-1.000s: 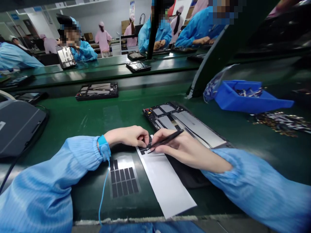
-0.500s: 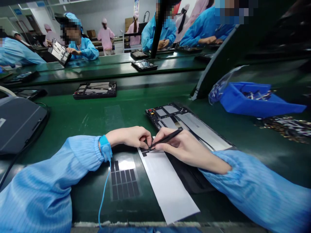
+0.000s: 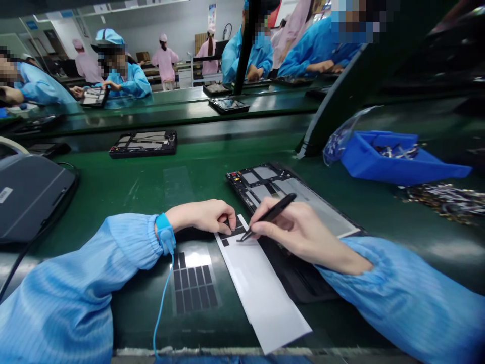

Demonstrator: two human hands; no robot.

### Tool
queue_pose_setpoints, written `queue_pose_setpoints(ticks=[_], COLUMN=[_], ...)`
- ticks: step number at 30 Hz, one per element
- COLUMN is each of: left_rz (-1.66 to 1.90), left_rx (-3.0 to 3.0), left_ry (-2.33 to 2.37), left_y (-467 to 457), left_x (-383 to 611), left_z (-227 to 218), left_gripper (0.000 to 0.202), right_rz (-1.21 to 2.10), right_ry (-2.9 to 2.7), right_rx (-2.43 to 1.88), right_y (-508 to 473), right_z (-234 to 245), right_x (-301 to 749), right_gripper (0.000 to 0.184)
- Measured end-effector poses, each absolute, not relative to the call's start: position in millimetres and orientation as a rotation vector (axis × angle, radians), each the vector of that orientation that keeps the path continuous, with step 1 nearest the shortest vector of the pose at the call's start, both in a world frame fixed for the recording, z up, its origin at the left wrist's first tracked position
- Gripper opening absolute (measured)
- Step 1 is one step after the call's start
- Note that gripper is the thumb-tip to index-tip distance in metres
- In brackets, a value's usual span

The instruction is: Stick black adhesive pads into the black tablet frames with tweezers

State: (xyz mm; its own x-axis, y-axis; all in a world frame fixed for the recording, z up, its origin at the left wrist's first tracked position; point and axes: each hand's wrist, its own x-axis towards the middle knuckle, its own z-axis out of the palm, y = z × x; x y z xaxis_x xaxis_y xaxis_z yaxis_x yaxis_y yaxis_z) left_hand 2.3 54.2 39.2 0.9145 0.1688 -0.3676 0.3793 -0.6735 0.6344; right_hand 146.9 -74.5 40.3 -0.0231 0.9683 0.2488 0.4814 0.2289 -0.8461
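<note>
A white backing sheet (image 3: 261, 290) with black adhesive pieces at its far end lies slanted on the green bench. My left hand (image 3: 206, 215) is closed, its curled fingertips pressing on that far end. Black tweezers (image 3: 276, 207) are gripped like a pen in my right hand (image 3: 295, 227). Their tips point down just over the sheet, beside the black pieces; whether they pinch anything is too small to tell. Partly behind my right hand lies an opened tablet-like device (image 3: 261, 177) with grey battery panels. A clear sheet of black rectangles (image 3: 195, 283) lies left of the white sheet.
A blue bin (image 3: 397, 162) of small parts stands at the right, with loose parts (image 3: 443, 202) before it. A grey machine (image 3: 34, 197) is at the left. Another opened device (image 3: 144, 144) lies farther back. A slanted post (image 3: 329, 111) rises behind. Co-workers sit across the bench. A blue cord runs from my left wrist.
My right hand has drawn the tweezers slightly right and nearer, away from my left fingertips. My left hand has hardly moved. Across the bench, a co-worker has lowered a device.
</note>
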Motion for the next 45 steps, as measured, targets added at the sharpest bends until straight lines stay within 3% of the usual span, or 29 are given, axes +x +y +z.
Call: queue_pose_setpoints(ticks=[10,30,45], left_rz=[-0.32,-0.318,-0.302], left_rx=[2.308,2.326,2.308], left_ry=[0.412,0.421,0.419], left_y=[50.6,45.9,46.8], left_x=[-0.5,-1.6,-2.1], left_z=[41.7,45.0,43.2], left_gripper=[0.006,0.005,0.005], right_rz=[0.304,0.347,0.072], right_ry=[-1.238,-1.411,-1.598], right_rx=[-1.408,-1.43,-1.356], right_y=[-65.7,-68.8,-75.6], right_z=[18.3,18.5,20.2], right_x=[167.5,165.9,165.2], right_gripper=[0.029,0.029,0.019])
